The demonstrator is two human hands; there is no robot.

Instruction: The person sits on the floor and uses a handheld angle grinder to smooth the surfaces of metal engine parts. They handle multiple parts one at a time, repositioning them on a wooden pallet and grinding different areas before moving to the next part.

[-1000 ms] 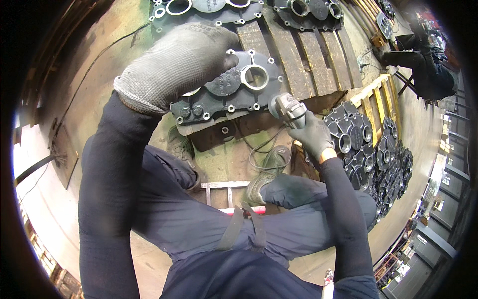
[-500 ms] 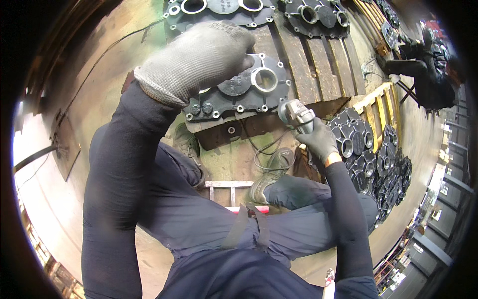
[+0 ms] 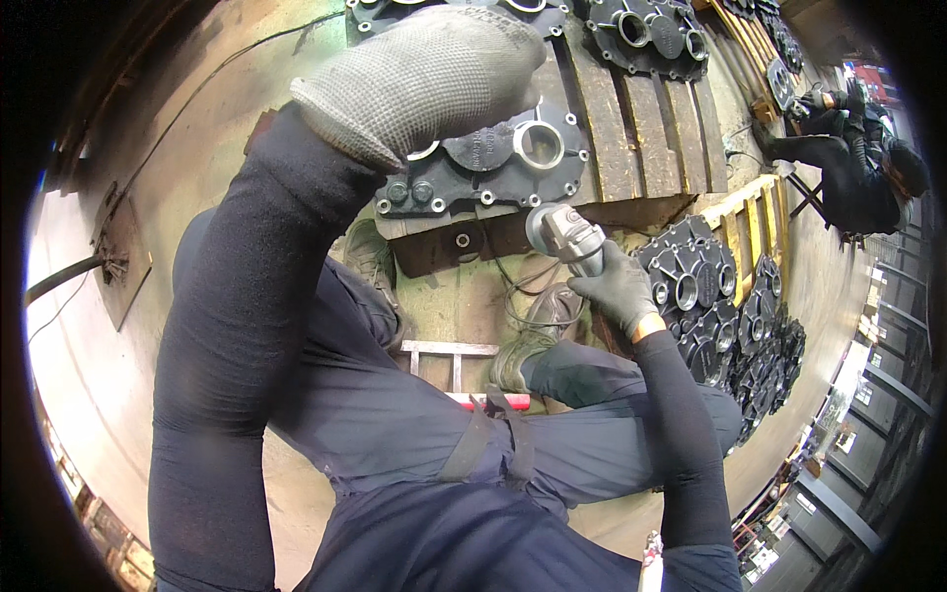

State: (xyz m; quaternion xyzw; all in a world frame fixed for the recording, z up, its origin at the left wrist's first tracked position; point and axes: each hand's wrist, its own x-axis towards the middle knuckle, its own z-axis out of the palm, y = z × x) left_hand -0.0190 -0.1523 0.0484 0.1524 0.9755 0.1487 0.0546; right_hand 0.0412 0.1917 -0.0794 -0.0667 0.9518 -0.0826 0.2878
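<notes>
My right hand (image 3: 621,288), in a grey glove, is wrapped round the body of an angle grinder (image 3: 572,237). The grinder's disc faces left, just off the near right edge of a black cast metal cover (image 3: 498,183) with round bores and bolt holes. Close to the camera, my left hand (image 3: 424,84) in a pale knitted glove is raised over that cover and blocks part of it. Its fingers look curled in, but their tips and anything inside them are hidden. The cover lies on a wooden pallet (image 3: 681,138).
More black covers (image 3: 646,35) lie at the pallet's far side, and others are stacked (image 3: 691,286) at the right beside a yellow wooden pallet (image 3: 752,217). A cable (image 3: 513,314) loops on the floor by my shoe (image 3: 518,357). Another person (image 3: 858,168) sits far right.
The grinder and my right hand have shifted slightly left. My left hand has moved a little up and right in the picture. The person at the far right shows more fully.
</notes>
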